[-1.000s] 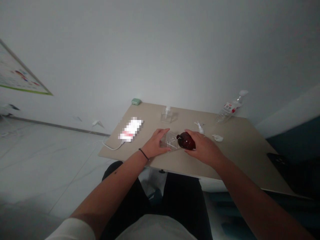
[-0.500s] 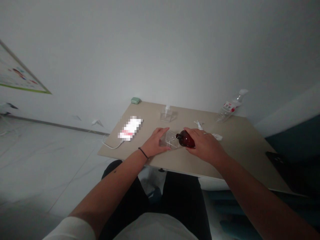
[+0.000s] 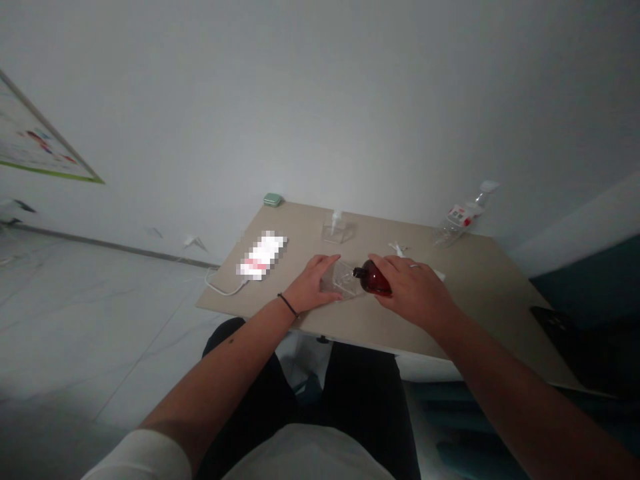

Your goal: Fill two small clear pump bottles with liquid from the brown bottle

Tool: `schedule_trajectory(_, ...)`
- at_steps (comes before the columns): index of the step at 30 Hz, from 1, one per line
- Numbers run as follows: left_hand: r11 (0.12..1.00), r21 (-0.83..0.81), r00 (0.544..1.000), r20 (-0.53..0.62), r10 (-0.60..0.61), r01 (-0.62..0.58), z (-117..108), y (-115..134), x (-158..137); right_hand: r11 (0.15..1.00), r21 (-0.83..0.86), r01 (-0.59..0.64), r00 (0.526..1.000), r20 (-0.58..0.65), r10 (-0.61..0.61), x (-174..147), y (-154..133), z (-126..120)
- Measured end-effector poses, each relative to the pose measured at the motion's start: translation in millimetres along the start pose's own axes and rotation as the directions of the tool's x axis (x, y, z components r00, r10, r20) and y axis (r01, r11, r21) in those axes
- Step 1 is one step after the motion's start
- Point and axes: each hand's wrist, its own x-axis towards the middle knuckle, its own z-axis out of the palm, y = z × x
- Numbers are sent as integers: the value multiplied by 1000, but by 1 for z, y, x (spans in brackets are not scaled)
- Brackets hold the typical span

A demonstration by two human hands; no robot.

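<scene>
My left hand (image 3: 320, 283) is wrapped around the left side of a clear, square-sided container (image 3: 345, 280) at the table's front. A dark red, see-through bottle (image 3: 375, 279) is in the grip of my right hand (image 3: 413, 287). It lies tilted on its side, and its narrow black neck points left, at the clear container's opening. Whether liquid is flowing between them I cannot tell. Just behind the container stands a second clear square bottle (image 3: 334, 230) with a whitish pump-like piece in its top.
On the beige table (image 3: 310, 320) lie a lit phone (image 3: 263, 257) with a white cable, a small green case (image 3: 273, 199) and a small white item (image 3: 399, 250). A clear plastic drink bottle (image 3: 457, 217) stands near the wall. A black object (image 3: 555, 323) is at the right edge.
Both hands keep their grips, with the red bottle held tilted at the clear container as before. Only a slight shift of the view shows.
</scene>
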Motion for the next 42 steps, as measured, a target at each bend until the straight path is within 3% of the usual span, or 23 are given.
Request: schedule_trajectory(42,1000,12,1000,13,-21,21,-1,3,-1,998,-49,25,999,-37,-27,-2,1,-2)
